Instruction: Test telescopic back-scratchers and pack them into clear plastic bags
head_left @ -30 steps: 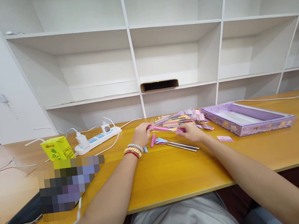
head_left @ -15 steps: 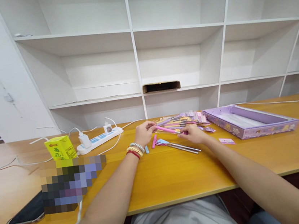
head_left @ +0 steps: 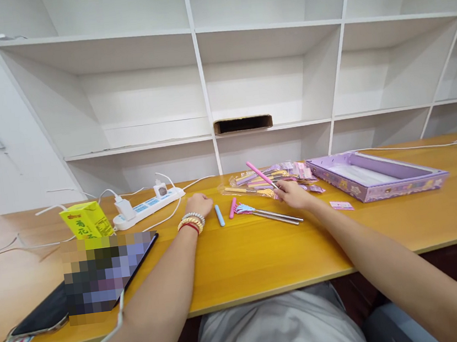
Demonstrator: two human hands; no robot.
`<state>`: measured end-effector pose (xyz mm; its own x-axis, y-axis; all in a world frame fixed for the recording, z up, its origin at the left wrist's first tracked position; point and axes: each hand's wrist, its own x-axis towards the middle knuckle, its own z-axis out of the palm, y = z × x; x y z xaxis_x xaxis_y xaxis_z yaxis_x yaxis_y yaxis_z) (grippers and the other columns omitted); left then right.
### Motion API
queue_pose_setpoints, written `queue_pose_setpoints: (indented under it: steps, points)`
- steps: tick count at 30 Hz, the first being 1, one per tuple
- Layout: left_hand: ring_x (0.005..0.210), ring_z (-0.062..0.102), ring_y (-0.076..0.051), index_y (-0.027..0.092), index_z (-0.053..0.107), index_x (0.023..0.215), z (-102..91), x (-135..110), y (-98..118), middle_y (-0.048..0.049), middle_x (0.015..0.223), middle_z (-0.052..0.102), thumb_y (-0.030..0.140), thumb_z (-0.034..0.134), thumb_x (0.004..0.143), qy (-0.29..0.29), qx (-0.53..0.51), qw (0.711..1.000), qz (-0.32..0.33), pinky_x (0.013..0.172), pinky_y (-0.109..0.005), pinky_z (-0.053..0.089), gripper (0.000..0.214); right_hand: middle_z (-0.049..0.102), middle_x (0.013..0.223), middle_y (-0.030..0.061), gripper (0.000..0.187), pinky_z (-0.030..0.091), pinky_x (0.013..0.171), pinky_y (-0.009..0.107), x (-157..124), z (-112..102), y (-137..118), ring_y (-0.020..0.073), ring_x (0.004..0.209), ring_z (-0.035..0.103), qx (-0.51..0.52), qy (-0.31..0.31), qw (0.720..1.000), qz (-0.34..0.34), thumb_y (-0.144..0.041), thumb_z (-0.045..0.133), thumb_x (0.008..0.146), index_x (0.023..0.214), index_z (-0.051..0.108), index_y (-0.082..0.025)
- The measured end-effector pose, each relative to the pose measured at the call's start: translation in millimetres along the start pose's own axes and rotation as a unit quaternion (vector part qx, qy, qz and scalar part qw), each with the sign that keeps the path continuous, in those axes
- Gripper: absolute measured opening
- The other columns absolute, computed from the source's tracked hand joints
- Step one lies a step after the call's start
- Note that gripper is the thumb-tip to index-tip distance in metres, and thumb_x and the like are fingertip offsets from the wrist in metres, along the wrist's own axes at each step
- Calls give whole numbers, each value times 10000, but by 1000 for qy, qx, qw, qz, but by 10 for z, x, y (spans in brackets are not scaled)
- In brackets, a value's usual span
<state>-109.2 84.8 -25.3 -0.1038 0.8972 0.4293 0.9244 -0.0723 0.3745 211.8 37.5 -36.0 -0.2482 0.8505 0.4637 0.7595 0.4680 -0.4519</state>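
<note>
My right hand pinches a pink pen by its lower end, and the pen tilts up and to the left above the table. My left hand, with bead bracelets on the wrist, rests curled on the wooden table; nothing shows in it. A blue cap and a pink cap lie just right of that hand. Two metal sticks with coloured ends lie in front of my right hand. A heap of packaged pens sits behind it.
An open purple box stands at the right. A white power strip with chargers, a yellow drink carton and a phone are at the left. White shelves rise behind the table. A small pink card lies near the box.
My left hand let go of the pink pen and dropped to the table. The right hand swung the pen upward. The blue cap now lies uncovered.
</note>
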Motion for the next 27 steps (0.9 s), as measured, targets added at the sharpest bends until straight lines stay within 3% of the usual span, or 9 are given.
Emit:
queue_pose_setpoints:
  steps: [5, 9, 11, 14, 18, 22, 27]
  points:
    - [766, 649, -264, 181, 649, 612, 60, -40, 70, -132, 712, 679, 342, 517, 693, -84, 32, 996, -6, 630, -321, 467, 223, 624, 700, 31, 149, 321, 567, 229, 15, 16, 66, 128, 626, 507, -37, -38, 999, -12, -273, 511, 783, 742, 595, -158]
    - [859, 636, -263, 179, 659, 803, 14, -102, 203, -140, 861, 685, 376, 426, 791, -43, 1, 999, -12, 735, -357, 467, 305, 636, 710, 33, 159, 328, 576, 227, 9, 20, 59, 126, 626, 511, -56, -40, 997, -25, -264, 534, 757, 770, 646, -153]
    - [892, 623, -242, 174, 645, 909, -26, -152, 297, -121, 908, 681, 365, 384, 829, 9, -38, 999, 28, 788, -354, 460, 333, 637, 702, 32, 174, 327, 577, 225, 7, 10, 32, 122, 618, 508, -57, -28, 997, -33, -268, 537, 756, 783, 662, -150]
    - [953, 593, -211, 154, 599, 1065, -76, -258, 464, -102, 1024, 650, 348, 413, 831, 72, -83, 982, 155, 852, -330, 450, 356, 640, 701, 28, 210, 324, 576, 223, 6, -15, -16, 115, 605, 501, -49, -18, 997, -48, -286, 537, 770, 836, 685, -152]
    - [989, 573, -197, 163, 595, 1108, -75, -410, 676, -84, 1061, 635, 290, 491, 797, 59, -85, 942, 320, 894, -311, 435, 352, 628, 666, 12, 225, 328, 586, 222, 6, -47, -67, 111, 603, 495, -37, -21, 996, -85, -308, 546, 785, 848, 706, -163]
    - [909, 595, -189, 201, 651, 1013, -32, -487, 786, -63, 969, 663, 284, 499, 815, 13, -70, 928, 365, 851, -312, 450, 263, 628, 653, 14, 205, 339, 586, 227, 16, -57, -84, 113, 597, 494, -45, 10, 996, -76, -324, 591, 763, 822, 711, -169]
    - [937, 592, -187, 214, 635, 1064, -37, -486, 801, -57, 1009, 667, 326, 480, 851, -3, -62, 932, 357, 859, -312, 439, 287, 657, 747, 51, 234, 394, 646, 259, 52, -66, -65, 150, 678, 549, -39, 80, 996, -5, -377, 651, 713, 801, 695, -165]
